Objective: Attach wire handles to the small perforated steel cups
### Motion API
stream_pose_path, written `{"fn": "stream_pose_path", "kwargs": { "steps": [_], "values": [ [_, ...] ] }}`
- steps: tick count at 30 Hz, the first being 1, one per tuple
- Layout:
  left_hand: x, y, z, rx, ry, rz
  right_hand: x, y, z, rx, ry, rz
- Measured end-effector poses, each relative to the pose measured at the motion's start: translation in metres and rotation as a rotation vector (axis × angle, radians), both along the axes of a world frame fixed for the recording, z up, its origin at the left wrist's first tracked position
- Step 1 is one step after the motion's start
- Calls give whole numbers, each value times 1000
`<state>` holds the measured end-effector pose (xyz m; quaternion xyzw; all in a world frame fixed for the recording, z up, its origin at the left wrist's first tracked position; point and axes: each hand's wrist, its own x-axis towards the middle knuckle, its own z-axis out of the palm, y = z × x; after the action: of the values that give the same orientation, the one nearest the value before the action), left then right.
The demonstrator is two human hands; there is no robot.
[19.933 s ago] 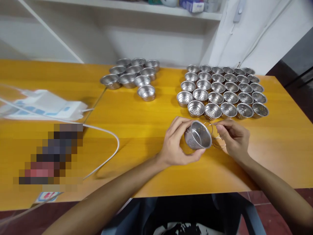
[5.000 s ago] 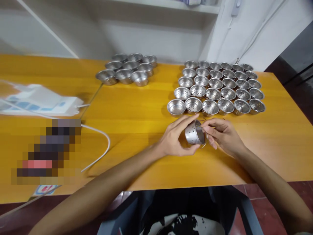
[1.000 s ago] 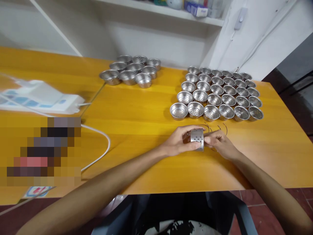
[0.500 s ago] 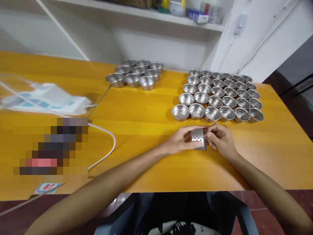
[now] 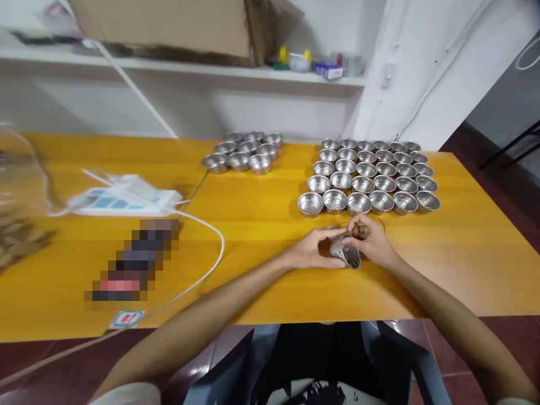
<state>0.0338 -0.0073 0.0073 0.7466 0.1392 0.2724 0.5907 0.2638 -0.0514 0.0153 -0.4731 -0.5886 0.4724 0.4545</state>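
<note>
My left hand grips a perforated metal strainer cup from its left side, fingers curled round the wall. The cup is tilted on its side, its open mouth facing right and toward me. At the cup's upper rim, my right hand has its fingers pinched together on a thin dark wire, which loops out past the knuckles. The fingers hide where the wire meets the cup. Just beyond my hands stand rows of similar perforated cups, mouths up.
A smaller group of metal cups stands at the back, left of centre. To the left are a white power strip, a trailing white cable and a pixelated patch. A shelf with a cardboard box runs behind the table.
The cup has turned so that its mouth shows more toward me. My right hand has shifted over the rim. The whole view has tilted up, showing more of the shelf.
</note>
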Motion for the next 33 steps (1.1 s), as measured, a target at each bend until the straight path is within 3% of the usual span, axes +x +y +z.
{"fn": "stream_pose_path", "kwargs": {
  "steps": [3, 6, 9, 11, 16, 19, 22, 26, 30, 33],
  "values": [
    [-9, 13, 6, 18, -45, 191, 7, 3, 4, 143, 24, -135],
    [-26, 40, 11, 54, -128, 521, 16, 7, 5, 255, -42, -269],
    [-46, 72, 7, 129, -170, 807, 23, 10, 5, 341, -230, -293],
    [-57, 87, -1, 185, -105, 899, 27, 10, 6, 434, -403, -260],
    [-69, 109, -15, 269, -55, 970, 33, 7, 11, 778, -798, -282],
    [-63, 136, -7, 254, 18, 1093, 24, 2, 9, 911, -913, -115],
    [-48, 177, 5, 211, 186, 1206, 8, -3, 5, 935, -1018, 82],
    [-18, 231, 12, 200, 234, 1192, -4, -9, 3, 980, -1068, 167],
    [4, 279, 2, 193, 261, 1176, 4, -9, 3, 1049, -1082, 114],
    [13, 310, -11, 170, 246, 1142, 10, -14, 4, 1004, -1045, 89]
  ]
}}
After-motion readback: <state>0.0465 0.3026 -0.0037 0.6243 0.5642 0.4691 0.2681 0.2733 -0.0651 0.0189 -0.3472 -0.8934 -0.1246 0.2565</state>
